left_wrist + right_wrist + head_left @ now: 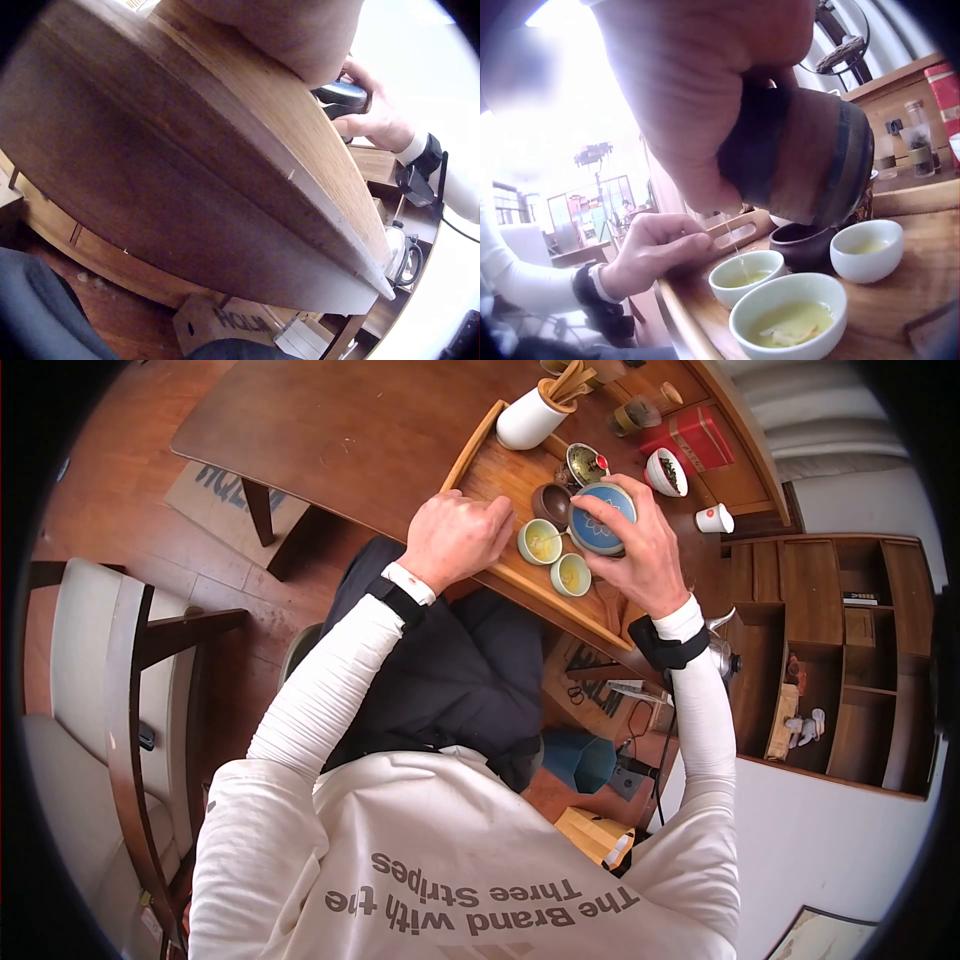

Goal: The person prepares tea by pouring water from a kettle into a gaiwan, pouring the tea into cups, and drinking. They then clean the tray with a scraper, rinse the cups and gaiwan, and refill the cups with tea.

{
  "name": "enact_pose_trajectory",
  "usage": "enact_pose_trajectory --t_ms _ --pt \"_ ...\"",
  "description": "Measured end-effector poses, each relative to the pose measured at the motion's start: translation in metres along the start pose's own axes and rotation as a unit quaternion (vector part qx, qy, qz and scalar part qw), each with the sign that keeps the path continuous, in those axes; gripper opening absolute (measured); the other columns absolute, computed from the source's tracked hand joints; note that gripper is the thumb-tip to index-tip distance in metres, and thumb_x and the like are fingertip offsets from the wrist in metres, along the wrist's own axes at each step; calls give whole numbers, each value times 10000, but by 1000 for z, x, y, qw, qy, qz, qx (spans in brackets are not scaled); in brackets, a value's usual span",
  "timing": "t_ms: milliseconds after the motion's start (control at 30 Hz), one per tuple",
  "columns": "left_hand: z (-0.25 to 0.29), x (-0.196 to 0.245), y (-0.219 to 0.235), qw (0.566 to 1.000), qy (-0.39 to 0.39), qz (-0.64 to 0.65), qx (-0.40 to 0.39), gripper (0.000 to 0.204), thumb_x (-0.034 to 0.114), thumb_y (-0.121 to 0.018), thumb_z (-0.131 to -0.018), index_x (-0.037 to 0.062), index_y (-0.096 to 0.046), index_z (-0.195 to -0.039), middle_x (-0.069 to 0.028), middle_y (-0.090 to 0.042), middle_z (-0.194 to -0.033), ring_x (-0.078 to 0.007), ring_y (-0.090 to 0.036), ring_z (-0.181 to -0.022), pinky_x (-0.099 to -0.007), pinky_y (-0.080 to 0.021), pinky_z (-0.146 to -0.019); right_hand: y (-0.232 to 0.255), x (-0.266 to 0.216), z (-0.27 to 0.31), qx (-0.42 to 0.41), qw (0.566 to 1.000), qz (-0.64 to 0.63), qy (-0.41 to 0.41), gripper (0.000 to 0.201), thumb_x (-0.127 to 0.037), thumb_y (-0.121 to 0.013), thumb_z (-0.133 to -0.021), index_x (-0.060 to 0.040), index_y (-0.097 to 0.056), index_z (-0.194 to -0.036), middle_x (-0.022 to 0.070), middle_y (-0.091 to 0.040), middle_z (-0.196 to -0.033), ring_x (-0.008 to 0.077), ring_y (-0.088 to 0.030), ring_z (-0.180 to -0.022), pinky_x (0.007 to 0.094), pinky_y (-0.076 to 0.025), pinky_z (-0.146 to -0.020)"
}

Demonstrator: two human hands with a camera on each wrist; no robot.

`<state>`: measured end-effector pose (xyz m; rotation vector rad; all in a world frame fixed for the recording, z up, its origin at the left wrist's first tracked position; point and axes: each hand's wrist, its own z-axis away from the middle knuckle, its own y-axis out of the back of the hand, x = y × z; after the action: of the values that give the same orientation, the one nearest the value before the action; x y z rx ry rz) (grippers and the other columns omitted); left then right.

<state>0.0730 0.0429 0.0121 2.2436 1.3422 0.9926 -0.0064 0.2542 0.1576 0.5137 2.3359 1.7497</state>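
Note:
My right hand (640,545) grips a round vessel with a blue, flower-patterned top (603,517) and tips it over the tray (480,470). In the right wrist view the vessel shows a brown band, and a thin stream falls into a pale cup (746,277). A nearer cup (787,319) holds yellowish liquid, as does a third cup (866,251) beyond. Behind them sits a dark brown bowl (548,503). My left hand (455,538) rests by the tray's near edge, fingers loosely curled, holding nothing.
A white holder (530,422) with wooden tools stands at the tray's far left. Further back are a strainer bowl (587,463), a white bowl of dark leaves (666,472), a red box (695,440) and a paper cup (714,518). A metal kettle (722,645) stands at right.

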Motion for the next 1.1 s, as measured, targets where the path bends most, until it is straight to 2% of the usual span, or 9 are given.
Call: enact_pose_trajectory --t_ms 100,167,267,400,433,600,667,733,1100 --pt "0 0 0 1000 8 3 -5 125 184 -715 -873 113 -637 -808 -78 -634 -597 -287 -629 -545 -402 -507 -561 -6 -1 2 1 996 -83 -42 611 -53 -836 -669 -195 -699 -1247 124 -590 -1280 347 -632 -1156 420 -539 -953" --pt "0 0 -1 1000 2 8 4 128 186 -715 -875 112 -637 -807 -78 -638 -600 -288 -631 -549 -406 -508 -559 -8 -2 2 12 983 -157 -95 566 -68 -826 -704 -163 -695 -1246 129 -583 -1281 316 -652 -1138 402 -544 -956" --pt "-1 0 0 1000 4 5 -2 130 186 -714 -875 112 -636 -803 -79 -637 -600 -289 -632 -552 -408 -508 -557 -3 0 -1 17 976 -174 -128 566 -79 -833 -714 -148 -686 -1256 126 -576 -1287 270 -673 -1094 387 -554 -934" --pt "-1 1 0 1000 8 7 -4 129 186 -712 -877 111 -635 -805 -79 -637 -600 -290 -631 -551 -407 -506 -557 0 15 -8 48 987 -117 -96 579 -90 -817 -721 -178 -679 -1276 113 -574 -1285 251 -682 -1042 385 -564 -918" --pt "-1 0 0 1000 6 7 -4 128 185 -712 -876 111 -635 -806 -79 -637 -601 -291 -631 -552 -406 -506 -558 2 17 -10 42 990 -97 -95 589 -82 -806 -714 -201 -679 -1277 122 -571 -1290 290 -667 -1078 407 -557 -934" --pt "-1 1 0 1000 8 10 -2 129 183 -709 -877 110 -633 -803 -79 -633 -597 -290 -632 -552 -402 -505 -560 -5 36 -16 17 999 11 -38 641 -54 -822 -675 -221 -678 -1276 132 -569 -1304 345 -622 -1158 440 -538 -959" --pt "-2 1 -2 999 -2 17 30 273 192 -689 -893 111 -537 -680 -80 -558 -504 -283 -613 -496 -405 -514 -552 -7 37 -18 2 999 30 -24 666 -47 -833 -658 -228 -675 -1280 132 -569 -1309 357 -605 -1185 448 -530 -970" --pt "-2 0 -3 999 -2 15 33 274 192 -690 -892 112 -536 -680 -80 -557 -504 -283 -613 -496 -406 -513 -550 -9 38 -20 -14 997 77 4 715 -38 -858 -630 -238 -665 -1288 123 -570 -1311 355 -594 -1206 446 -518 -989" --pt "-1 0 -3 999 -5 17 38 277 194 -689 -896 112 -533 -682 -82 -558 -504 -282 -613 -495 -405 -507 -543 0 42 -26 -7 994 110 25 661 -71 -879 -649 -244 -672 -1253 115 -577 -1300 347 -606 -1173 444 -530 -954"
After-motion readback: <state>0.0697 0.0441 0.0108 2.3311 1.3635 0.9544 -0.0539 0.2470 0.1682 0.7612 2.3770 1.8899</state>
